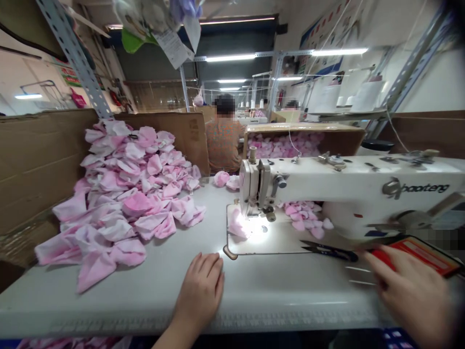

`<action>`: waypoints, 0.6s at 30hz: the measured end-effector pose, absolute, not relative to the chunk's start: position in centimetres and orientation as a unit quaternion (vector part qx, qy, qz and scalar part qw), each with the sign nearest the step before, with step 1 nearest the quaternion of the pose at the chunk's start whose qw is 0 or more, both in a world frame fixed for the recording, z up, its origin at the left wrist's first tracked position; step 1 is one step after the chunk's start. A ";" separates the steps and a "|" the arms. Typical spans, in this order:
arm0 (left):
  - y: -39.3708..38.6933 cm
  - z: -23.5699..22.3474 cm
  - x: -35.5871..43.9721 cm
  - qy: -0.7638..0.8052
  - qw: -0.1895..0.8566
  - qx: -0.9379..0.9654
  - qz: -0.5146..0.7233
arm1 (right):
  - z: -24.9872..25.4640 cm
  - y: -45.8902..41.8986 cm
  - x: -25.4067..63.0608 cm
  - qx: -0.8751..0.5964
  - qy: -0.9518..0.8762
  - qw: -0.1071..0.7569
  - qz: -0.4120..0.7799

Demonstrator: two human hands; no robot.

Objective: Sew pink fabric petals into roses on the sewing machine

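Note:
My left hand (199, 291) lies flat on the white sewing table (119, 310) near its front edge, holding nothing. My right hand (410, 291) is blurred at the lower right, close to a red flat packet (417, 254) and the tips of black-handled thread snips (329, 251). A pink fabric piece (236, 224) sits under the presser foot of a white Pooteng sewing machine (348, 189), lit by its lamp. A large heap of pink and white fabric pieces (123, 198) covers the table's left side. More pink pieces (303, 215) lie behind the machine head.
A cardboard box of pink pieces (283, 145) stands behind the machine. Cardboard panels (36, 165) wall the table's left side. A co-worker (223, 140) sits beyond the heap, facing away. Metal shelving uprights (74, 58) and hanging bags (145, 19) rise overhead.

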State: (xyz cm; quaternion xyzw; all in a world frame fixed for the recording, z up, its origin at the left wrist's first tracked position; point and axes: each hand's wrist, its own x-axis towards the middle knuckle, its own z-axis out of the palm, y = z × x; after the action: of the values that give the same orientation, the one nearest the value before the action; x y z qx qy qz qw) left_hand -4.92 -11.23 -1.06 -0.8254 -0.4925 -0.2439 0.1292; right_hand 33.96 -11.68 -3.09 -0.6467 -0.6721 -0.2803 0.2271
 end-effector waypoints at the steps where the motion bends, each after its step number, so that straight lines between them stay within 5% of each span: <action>1: -11.2 -1.1 -4.9 -0.490 0.133 -0.826 -0.245 | -2.6 -10.9 32.4 -0.608 -0.714 0.202 -0.282; 6: -11.1 -1.2 -5.0 -0.482 0.134 -0.830 -0.246 | -0.8 -5.3 26.1 -0.625 -0.739 0.088 -0.237; 12: -11.0 -1.1 -5.3 -0.479 0.129 -0.832 -0.251 | -0.3 -1.9 24.8 -0.651 -0.718 0.071 -0.236; 15: -10.8 -0.4 -4.9 -0.463 0.093 -0.836 -0.279 | -0.3 -3.7 24.4 -0.640 -0.719 0.126 -0.240; 18: -10.5 0.8 -3.3 -0.438 -0.064 -0.840 -0.313 | -0.1 -6.7 22.5 -0.546 -0.776 0.268 -0.167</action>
State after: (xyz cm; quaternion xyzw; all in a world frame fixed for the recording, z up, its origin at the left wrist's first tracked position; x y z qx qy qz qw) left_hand -3.33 -10.47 0.77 -0.8401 -0.4385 -0.3128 -0.0643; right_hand 22.53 -6.74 -0.14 -0.5457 -0.7762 -0.1674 0.2678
